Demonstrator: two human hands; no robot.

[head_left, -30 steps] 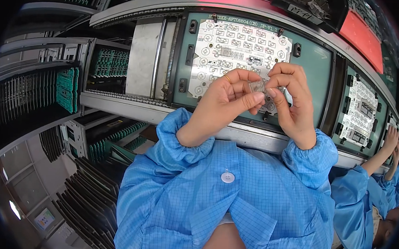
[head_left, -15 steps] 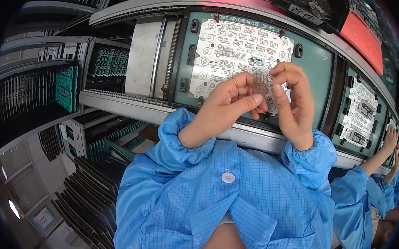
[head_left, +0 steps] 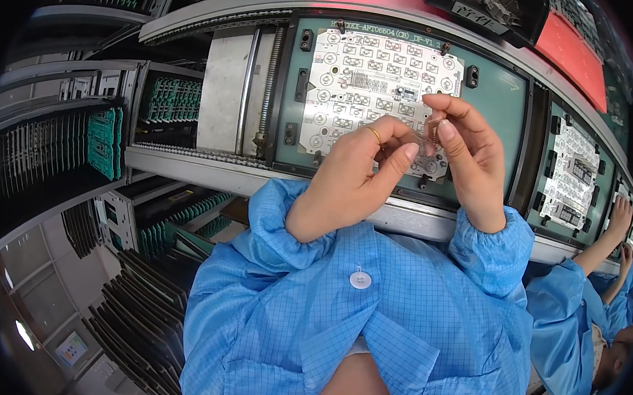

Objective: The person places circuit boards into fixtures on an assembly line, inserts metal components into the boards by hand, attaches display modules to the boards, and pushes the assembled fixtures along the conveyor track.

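Observation:
Both of my hands meet above the lower right part of a white circuit board [head_left: 320, 112], which lies on a green fixture plate [head_left: 499, 107]. A small bunch of thin, coppery wire pieces [head_left: 434, 130] spans the gap between my fingertips. My right hand [head_left: 475, 159] pinches them between thumb and bent fingers. My left hand [head_left: 358, 172], a gold ring on one finger, closes its thumb and fingers at their left end. The exact grip there is partly hidden. A small dark chip [head_left: 409, 95] sits on the board just beyond my fingers.
A metal conveyor rail [head_left: 208, 173] runs along the near side. Racks of green circuit boards [head_left: 104, 142] stand at the left. A second fixture with a white board [head_left: 571, 175] lies to the right, near a co-worker's hand [head_left: 619, 219]. A black bin [head_left: 491, 15] stands at the far side.
My right fingers have shifted and curled round the wire pieces, which now look more bunched and turned. My left hand has moved slightly nearer to me.

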